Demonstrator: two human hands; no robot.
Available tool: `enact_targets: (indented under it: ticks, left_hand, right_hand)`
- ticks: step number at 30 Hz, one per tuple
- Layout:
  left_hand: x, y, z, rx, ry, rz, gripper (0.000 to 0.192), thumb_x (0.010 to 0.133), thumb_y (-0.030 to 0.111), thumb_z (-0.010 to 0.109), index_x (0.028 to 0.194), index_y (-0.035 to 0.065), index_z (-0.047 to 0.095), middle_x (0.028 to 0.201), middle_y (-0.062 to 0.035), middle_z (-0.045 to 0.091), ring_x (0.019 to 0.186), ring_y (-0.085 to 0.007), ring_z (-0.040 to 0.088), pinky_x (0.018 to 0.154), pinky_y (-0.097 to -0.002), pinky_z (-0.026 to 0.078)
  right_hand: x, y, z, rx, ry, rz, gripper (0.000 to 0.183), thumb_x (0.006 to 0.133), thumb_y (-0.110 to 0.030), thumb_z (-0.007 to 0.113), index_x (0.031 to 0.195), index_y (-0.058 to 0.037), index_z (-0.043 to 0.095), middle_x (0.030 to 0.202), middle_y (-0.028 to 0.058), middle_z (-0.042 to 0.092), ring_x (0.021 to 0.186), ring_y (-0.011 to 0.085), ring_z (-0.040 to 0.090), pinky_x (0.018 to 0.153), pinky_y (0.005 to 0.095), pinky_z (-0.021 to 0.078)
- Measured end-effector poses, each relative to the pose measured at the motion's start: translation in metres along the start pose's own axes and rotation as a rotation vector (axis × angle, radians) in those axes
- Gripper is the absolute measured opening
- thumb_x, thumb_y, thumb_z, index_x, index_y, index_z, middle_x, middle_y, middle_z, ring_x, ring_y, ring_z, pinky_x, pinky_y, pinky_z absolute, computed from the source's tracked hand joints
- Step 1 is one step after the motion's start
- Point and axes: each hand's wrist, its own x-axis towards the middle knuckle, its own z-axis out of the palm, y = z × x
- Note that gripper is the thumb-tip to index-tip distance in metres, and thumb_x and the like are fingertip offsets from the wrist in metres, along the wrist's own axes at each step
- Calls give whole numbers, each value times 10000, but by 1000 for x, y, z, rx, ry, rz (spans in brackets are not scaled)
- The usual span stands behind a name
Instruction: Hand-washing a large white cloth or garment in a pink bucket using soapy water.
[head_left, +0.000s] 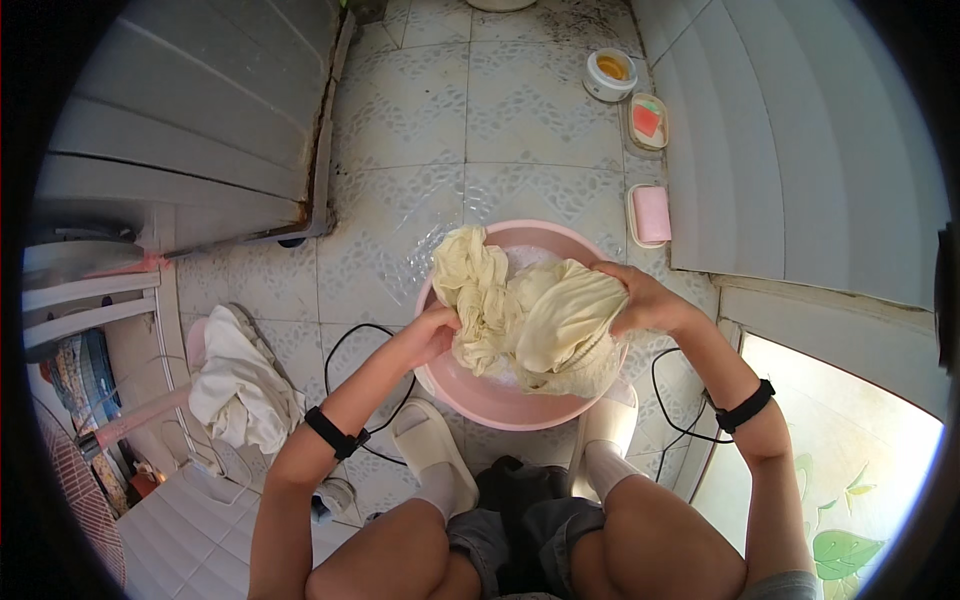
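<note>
A pale yellow, wet-looking cloth garment (559, 322) is bunched up over a pink plastic basin (517, 416) on the floor between my feet. My left hand (437, 334) grips its left bundle, with the fingers partly hidden by the folds. On the other side, my right hand (646, 298) holds the garment's right end above the basin's rim. Suds and water (529, 256) show inside the basin behind the cloth. What part of the garment this is, I cannot tell.
Wet tiles (431, 251) lie beyond the basin. Along the right wall stand a pink soap bar (651, 214) in a dish, another soap dish (649, 124) and a white tub (610, 75). White cloth (240, 382) lies at left. Black cables (328, 360) loop by both arms.
</note>
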Motion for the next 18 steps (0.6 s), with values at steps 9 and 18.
enact_targets:
  ticks: [9, 18]
  left_hand:
    - [-9, 16, 61, 1049, -93, 24, 917, 678, 178, 734, 1348, 3, 133, 1280, -145, 381, 1176, -180, 387, 976, -299, 331]
    - [5, 10, 64, 920, 5, 311, 955, 654, 246, 761, 1362, 17, 162, 1364, -126, 312, 1245, -216, 322, 1025, -330, 257]
  right_hand:
    - [5, 9, -3, 329, 3, 114, 838, 455, -5, 629, 1257, 32, 391, 1132, 96, 540, 1045, 180, 511, 910, 263, 386]
    - [46, 112, 40, 1146, 106, 133, 501, 567, -81, 577, 1052, 42, 546, 946, 117, 607, 869, 216, 596, 793, 328, 481]
